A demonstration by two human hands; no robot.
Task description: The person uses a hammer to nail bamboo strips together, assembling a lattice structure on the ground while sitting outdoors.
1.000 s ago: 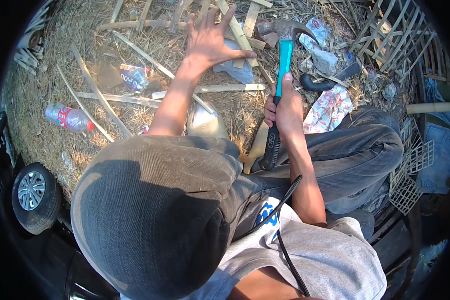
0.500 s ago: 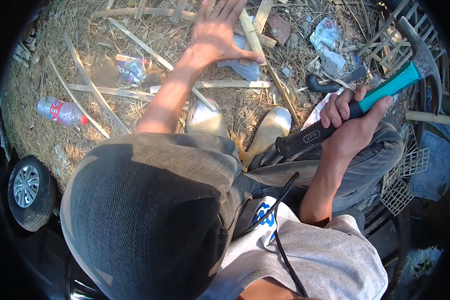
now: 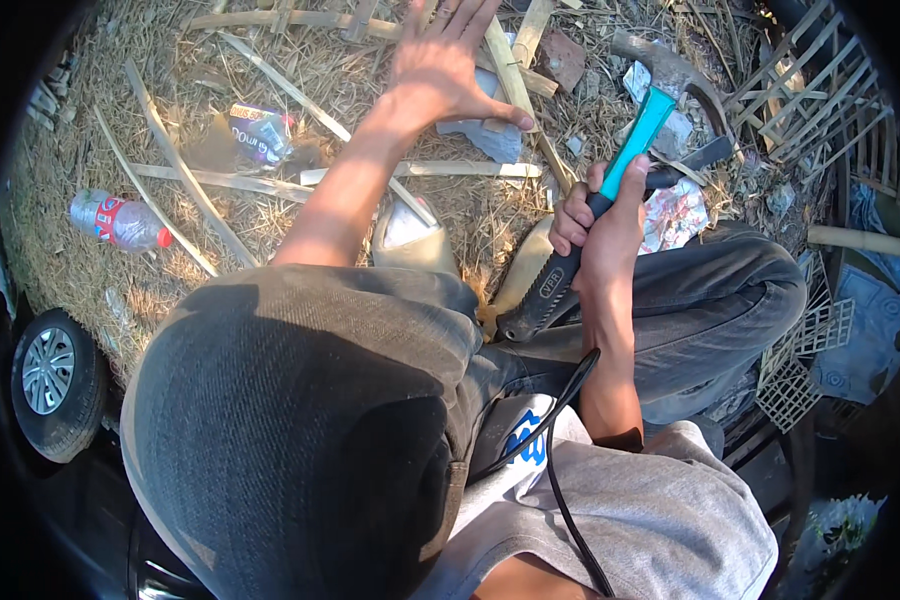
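My right hand (image 3: 610,215) is wrapped round the black grip of a claw hammer (image 3: 638,140). The hammer has a teal upper handle and a dark metal head, which points away from me over the ground litter. At the top of the picture my left hand (image 3: 440,80) lies palm down with its fingers spread, over pale split bamboo strips (image 3: 510,75); its fingertips reach the picture's edge. The thumb rests by the slanting strip on its right. What lies under the palm is hidden.
More bamboo strips (image 3: 195,180) lie on the straw-covered ground. A plastic bottle (image 3: 120,220) and a crumpled wrapper (image 3: 260,135) are at left, with a car wheel (image 3: 55,375) below. A dark tool (image 3: 708,152) lies near the hammer head; a bamboo lattice (image 3: 795,75) stands at far right.
My right hand has swung the hammer left and forward, so its head moved from the far right toward the bamboo strips. My left hand has barely moved.
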